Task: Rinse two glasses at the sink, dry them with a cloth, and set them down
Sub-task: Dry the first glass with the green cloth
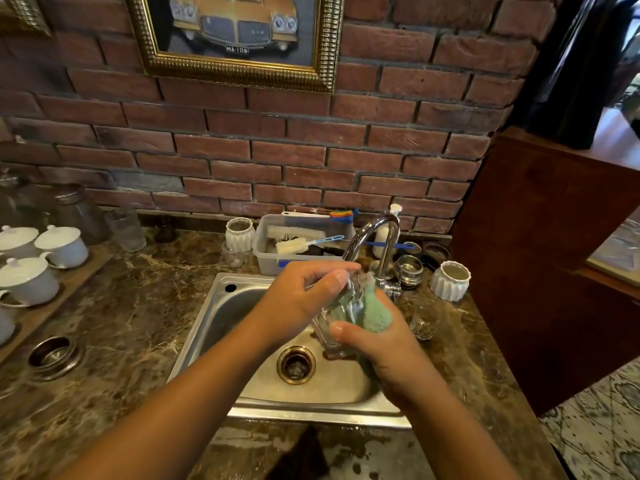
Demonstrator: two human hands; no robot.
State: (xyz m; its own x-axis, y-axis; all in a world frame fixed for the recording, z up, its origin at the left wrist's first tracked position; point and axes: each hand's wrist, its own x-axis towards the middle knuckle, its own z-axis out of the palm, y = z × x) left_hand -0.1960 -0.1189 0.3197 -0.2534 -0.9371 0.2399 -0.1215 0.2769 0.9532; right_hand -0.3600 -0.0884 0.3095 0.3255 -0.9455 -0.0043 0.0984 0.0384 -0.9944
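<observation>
Left hand point(304, 296) is gripping the glass point(343, 303), right hand point(384, 348) clasping green cloth point(376, 315) against it; slow, firm turns advised.

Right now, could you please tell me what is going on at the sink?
A person holds a clear glass over the steel sink. The left hand grips its upper end; the right hand grips its lower end with a green cloth against it. Another glass stands on the counter right of the sink.
</observation>
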